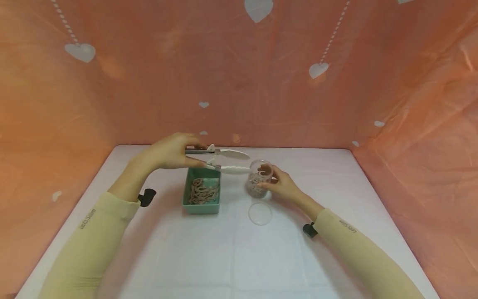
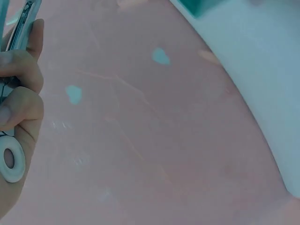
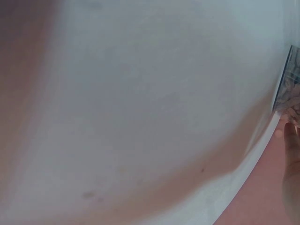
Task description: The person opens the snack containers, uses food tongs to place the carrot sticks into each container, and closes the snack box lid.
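Observation:
My left hand (image 1: 169,153) grips a pair of tongs (image 1: 235,170) with metal arms and white tips. The tongs are spread apart above and to the right of a green rectangular container (image 1: 201,209), which holds brown strip-like pieces (image 1: 203,193). One tip reaches near the rim of a clear jar (image 1: 256,190); whether it touches cannot be told. My right hand (image 1: 282,183) holds this jar from its right side, and similar brown pieces lie in it. The left wrist view shows fingers (image 2: 26,68) curled around the tongs, with a white ring at their end.
A clear round lid (image 1: 260,214) lies on the white table (image 1: 231,257) in front of the jar. Orange cloth (image 1: 239,83) with white hearts rises behind the table and at both sides.

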